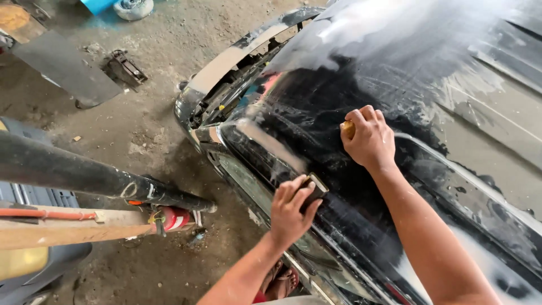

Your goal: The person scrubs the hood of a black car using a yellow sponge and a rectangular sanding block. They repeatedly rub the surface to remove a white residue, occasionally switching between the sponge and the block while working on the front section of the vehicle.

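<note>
On the wet black car panel (pixel 316 118), a small sanding block (pixel 314 188) is gripped by the left hand (pixel 291 210) and a yellow sponge (pixel 348 129) is squeezed in the right hand (pixel 370 138), and white dull patches are seen farther up while the near part is left shiny, above the dirty floor (pixel 141 130).

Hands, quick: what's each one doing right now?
Left hand: closed on a sanding block against the black car panel.
Right hand: closed on a yellow sponge.
</note>
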